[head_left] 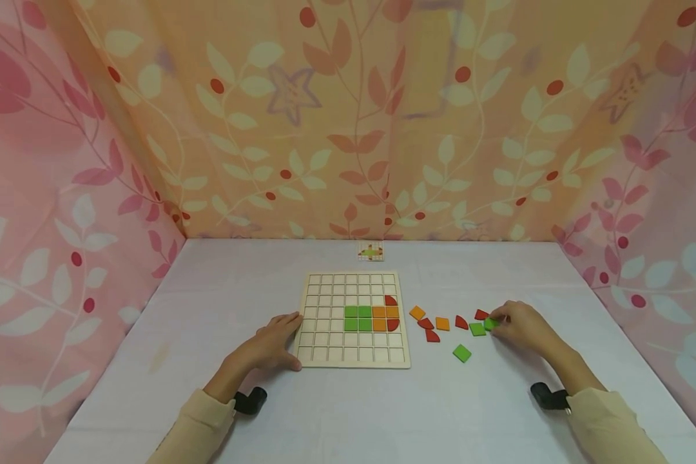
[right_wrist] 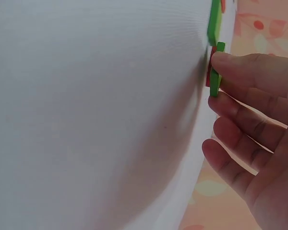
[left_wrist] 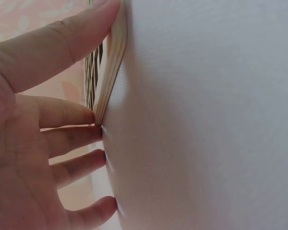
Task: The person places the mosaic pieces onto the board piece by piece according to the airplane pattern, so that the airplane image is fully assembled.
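A square wooden grid board (head_left: pixel 325 335) lies on the table, with green square tiles (head_left: pixel 357 318), orange square tiles and red quarter-round tiles set in its right half. At the board's left edge rests my left hand (head_left: pixel 272 341), its fingers spread and fairly straight. In the left wrist view, the thumb (left_wrist: pixel 57 45) and index finger touch the board's edge (left_wrist: pixel 110 72), while the other fingertips press on the cloth. My right hand (head_left: pixel 522 327) pinches a green square tile (right_wrist: pixel 216 81) between thumb and fingers, tilted above a red tile (right_wrist: pixel 209 67).
Loose tiles lie right of the board: an orange square (head_left: pixel 443 323), red quarter-rounds (head_left: pixel 461 322), a green square (head_left: pixel 477 330) and another green square (head_left: pixel 462 353) nearer the front. A small pattern card (head_left: pixel 370 251) is behind the board. Floral curtains (head_left: pixel 348 129) enclose the table.
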The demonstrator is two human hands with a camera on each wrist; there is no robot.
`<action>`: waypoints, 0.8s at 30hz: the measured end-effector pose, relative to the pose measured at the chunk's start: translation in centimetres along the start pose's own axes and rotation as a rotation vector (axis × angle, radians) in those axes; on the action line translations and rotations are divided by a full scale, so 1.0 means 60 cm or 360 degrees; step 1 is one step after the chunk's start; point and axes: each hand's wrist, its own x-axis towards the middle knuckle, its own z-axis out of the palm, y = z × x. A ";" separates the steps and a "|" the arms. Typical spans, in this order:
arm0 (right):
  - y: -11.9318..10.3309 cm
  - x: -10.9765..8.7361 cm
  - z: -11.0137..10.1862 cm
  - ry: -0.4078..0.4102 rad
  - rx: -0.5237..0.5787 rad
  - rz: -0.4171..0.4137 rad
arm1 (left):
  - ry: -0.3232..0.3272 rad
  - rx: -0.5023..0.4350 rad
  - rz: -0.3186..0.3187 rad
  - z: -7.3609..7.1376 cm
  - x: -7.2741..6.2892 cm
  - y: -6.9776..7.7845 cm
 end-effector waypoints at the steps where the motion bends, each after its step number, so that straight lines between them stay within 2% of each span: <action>1: -0.001 0.001 -0.002 0.0003 0.0011 0.0004 | 0.0002 0.0002 0.0004 -0.001 0.000 0.000; 6: -0.010 0.009 -0.007 0.0044 0.0045 -0.0016 | 0.0016 0.0017 0.0010 -0.002 -0.001 0.002; 14: -0.043 0.029 0.000 0.0148 0.0082 -0.0168 | 0.0006 0.0018 0.0002 -0.001 0.004 0.000; 24: -0.090 0.059 0.004 0.0112 0.0094 -0.0201 | -0.0003 0.0001 -0.0009 0.000 0.003 0.000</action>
